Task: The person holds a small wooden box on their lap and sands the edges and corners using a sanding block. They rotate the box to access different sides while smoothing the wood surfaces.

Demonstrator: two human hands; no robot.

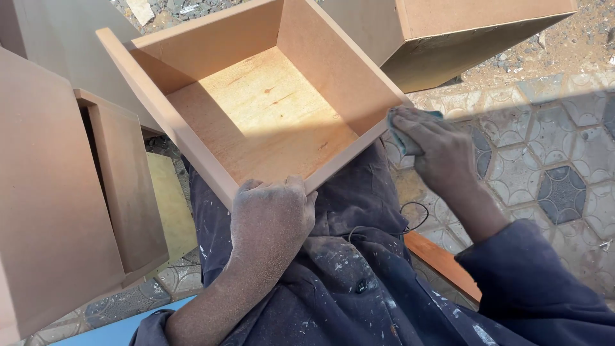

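While the open wooden box (269, 109) rests tilted on the person's lap at centre frame, the left hand (272, 214) clamps its near corner at 6 o'clock, fingers curled shut over the rim, thumb side hidden. The right hand (432, 147), at 3 o'clock of the box, presses a bluish abrasive pad (398, 131) w/ closed fingers against the outer right edge. Both hands and the dark work clothes (346, 269) are dusty. More board boxes sit at 9 o'clock (122, 179) and 1 o'clock (474, 38); patterned paving (551, 160) lies to the right. Risk, prob.: only one corner is held, so hard strokes could twist the box off the lap, or the pad could round the edge unevenly.
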